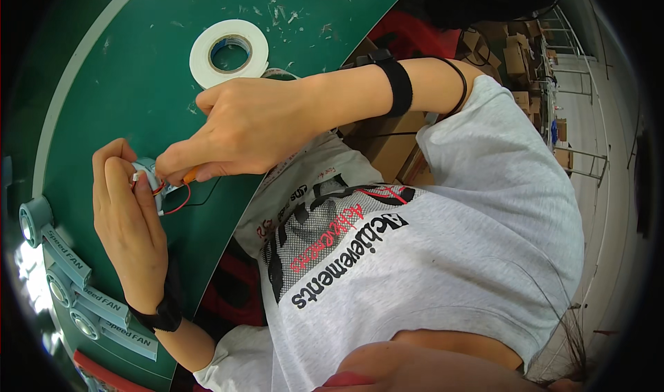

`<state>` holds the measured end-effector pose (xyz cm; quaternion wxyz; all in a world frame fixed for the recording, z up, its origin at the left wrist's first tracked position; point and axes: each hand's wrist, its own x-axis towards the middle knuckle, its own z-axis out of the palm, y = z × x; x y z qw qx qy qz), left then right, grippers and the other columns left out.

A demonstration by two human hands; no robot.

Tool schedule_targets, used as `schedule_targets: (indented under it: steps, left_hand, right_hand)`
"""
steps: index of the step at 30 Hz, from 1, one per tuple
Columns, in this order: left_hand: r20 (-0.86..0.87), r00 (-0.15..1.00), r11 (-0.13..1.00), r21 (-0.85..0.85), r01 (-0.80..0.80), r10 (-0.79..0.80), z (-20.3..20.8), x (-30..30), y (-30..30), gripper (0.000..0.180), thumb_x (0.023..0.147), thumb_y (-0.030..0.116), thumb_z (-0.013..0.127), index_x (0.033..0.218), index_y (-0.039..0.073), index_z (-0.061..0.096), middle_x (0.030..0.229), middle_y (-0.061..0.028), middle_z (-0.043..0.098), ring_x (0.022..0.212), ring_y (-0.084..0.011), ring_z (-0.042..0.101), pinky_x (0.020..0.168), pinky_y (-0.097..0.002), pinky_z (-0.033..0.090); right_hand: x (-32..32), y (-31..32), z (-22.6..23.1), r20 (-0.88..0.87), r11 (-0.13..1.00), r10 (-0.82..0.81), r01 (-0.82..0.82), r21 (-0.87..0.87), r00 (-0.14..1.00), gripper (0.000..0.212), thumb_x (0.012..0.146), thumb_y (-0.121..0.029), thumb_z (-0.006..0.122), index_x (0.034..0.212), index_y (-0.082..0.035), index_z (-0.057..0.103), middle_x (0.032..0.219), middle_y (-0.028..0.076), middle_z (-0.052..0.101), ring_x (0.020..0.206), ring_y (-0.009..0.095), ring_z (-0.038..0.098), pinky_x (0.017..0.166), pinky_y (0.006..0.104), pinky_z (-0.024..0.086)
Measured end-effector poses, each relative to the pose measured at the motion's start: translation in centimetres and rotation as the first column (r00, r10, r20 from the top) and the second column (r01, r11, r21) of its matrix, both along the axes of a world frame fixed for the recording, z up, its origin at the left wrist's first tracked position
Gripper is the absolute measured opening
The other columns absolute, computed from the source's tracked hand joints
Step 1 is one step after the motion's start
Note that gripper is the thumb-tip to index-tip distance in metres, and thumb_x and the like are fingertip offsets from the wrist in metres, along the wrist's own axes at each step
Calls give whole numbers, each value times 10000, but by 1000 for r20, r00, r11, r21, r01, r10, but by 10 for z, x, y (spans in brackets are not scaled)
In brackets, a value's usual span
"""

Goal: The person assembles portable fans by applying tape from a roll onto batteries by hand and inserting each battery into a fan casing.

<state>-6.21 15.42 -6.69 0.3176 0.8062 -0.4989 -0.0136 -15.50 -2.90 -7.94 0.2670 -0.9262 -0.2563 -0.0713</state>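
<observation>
My left hand point(131, 219) is curled around a small light-blue plastic housing point(146, 165) at the left of the table. Thin red and black wires point(185, 202) come out of the housing and loop toward the table edge. A small white connector seems to sit by the left fingertips. Over the housing's right side, my right hand point(238, 125) has its fingers bent and pinched. Between its thumb and forefinger shows a small orange piece point(190, 175); its kind is not clear. The fingers hide much of the housing and the tip of the orange piece.
A white roll of tape point(200, 56) lies on the green table point(138, 80), beyond my right hand. Another roll point(280, 73) is partly hidden under the right wrist. Several light-blue handheld fans point(66, 253) line the left edge. Cardboard boxes point(519, 60) and a red chair point(422, 32) stand behind.
</observation>
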Motion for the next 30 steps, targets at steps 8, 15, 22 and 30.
schedule_targets:
  steps: [8,15,22,30]
  left_hand:
    - [56,998,1000,-13,12,-11,-1,0,-2,131,769,-41,498,879,-16,431,977,-123,495,765,-296,508,654,-352,412]
    - [111,994,1000,2,-10,10,5,-2,5,169,749,-47,527,885,-14,432,973,-117,493,742,-294,499,646,-365,405]
    - [146,989,1000,23,-13,9,4,-2,-1,178,731,-50,537,870,-10,432,948,-125,492,705,-298,484,625,-378,395]
    - [131,991,999,47,-15,9,4,0,0,166,717,-35,547,826,-4,426,932,-124,498,710,-300,487,633,-371,403]
  right_hand:
    - [-38,-20,-6,381,987,-28,-34,156,924,408,736,-101,697,1109,-40,545,743,-39,651,449,115,438,538,245,342]
    - [-20,-2,-5,417,949,-187,54,312,890,420,701,-11,706,1090,20,551,888,40,668,729,149,628,610,253,495]
    - [-25,2,10,-251,655,-186,310,689,950,408,702,134,617,1083,50,501,877,105,660,851,199,640,698,275,539]
    - [-40,-8,-4,-318,286,-49,318,904,947,399,710,180,560,1084,78,468,816,139,652,867,256,637,672,286,550]
